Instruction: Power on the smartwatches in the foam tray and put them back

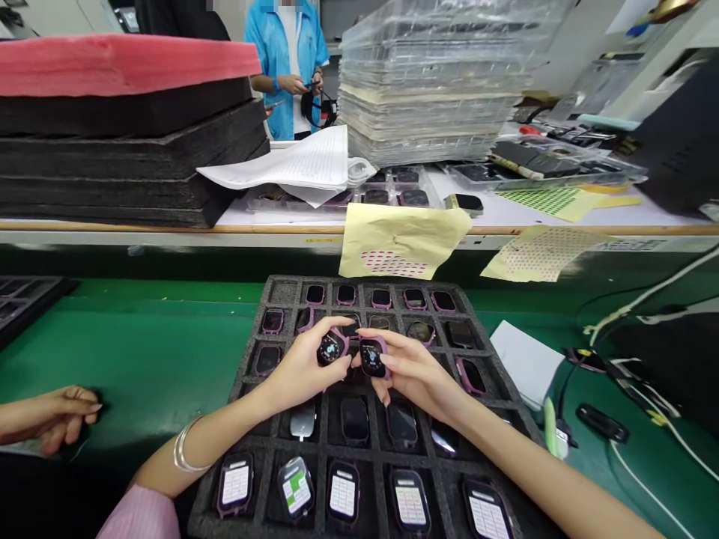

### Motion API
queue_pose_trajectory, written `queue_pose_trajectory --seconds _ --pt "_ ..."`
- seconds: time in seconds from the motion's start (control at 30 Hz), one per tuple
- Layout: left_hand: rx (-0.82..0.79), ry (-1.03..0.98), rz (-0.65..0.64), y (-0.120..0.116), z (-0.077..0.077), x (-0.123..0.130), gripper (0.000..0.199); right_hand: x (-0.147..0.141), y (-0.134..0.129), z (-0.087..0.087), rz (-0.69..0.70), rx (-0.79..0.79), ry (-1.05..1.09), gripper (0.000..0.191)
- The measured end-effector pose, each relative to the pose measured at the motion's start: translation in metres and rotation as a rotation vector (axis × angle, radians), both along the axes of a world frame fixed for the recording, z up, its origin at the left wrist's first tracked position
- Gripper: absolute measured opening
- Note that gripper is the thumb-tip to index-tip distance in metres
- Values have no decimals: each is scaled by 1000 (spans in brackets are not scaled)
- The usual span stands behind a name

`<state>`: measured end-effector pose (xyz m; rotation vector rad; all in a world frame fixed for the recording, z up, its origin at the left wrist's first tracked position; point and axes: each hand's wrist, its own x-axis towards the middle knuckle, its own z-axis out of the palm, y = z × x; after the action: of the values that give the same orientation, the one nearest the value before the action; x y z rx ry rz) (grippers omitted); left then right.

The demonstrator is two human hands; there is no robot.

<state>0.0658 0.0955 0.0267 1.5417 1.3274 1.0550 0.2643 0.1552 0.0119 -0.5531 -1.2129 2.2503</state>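
My left hand [314, 358] is closed around a purple-framed smartwatch [330, 348] whose round dial is lit. Beside it, my right hand [413, 367] pinches a second purple smartwatch [371, 356], its screen also lit and facing up. The two watches are close together above a dark grey foam tray [255, 389] with square compartments. Many compartments hold strapless watch bodies; those in the back rows have dark screens. In the front row, watches such as this one [342, 490] show white grid-like screens. My hands hide some middle compartments.
Another person's hand [61, 415] rests at the left. Black foam trays [112, 165] and clear plastic trays [421, 97] are stacked on the shelf. A yellow sticker sheet [398, 236] hangs over its edge. White paper [528, 363] and cables [645, 479] lie at the right.
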Motion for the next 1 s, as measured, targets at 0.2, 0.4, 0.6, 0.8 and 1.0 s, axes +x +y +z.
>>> queue_pose_trajectory --seconds 0.2,0.4,0.6,0.8,1.0 --pt "36 65 -58 -1 -3 2 42 4 -1 4 -33 37 -16 40" --pt "83 98 -53 -5 -2 2 41 3 -7 5 -16 48 17 41" --pt "103 111 -85 -6 -2 2 36 3 -10 6 -34 66 -13 37" --pt "97 115 -86 -7 -1 2 34 4 -11 7 -24 83 -3 38" --pt "95 120 -95 -8 -1 1 36 4 -13 7 -46 92 21 36"
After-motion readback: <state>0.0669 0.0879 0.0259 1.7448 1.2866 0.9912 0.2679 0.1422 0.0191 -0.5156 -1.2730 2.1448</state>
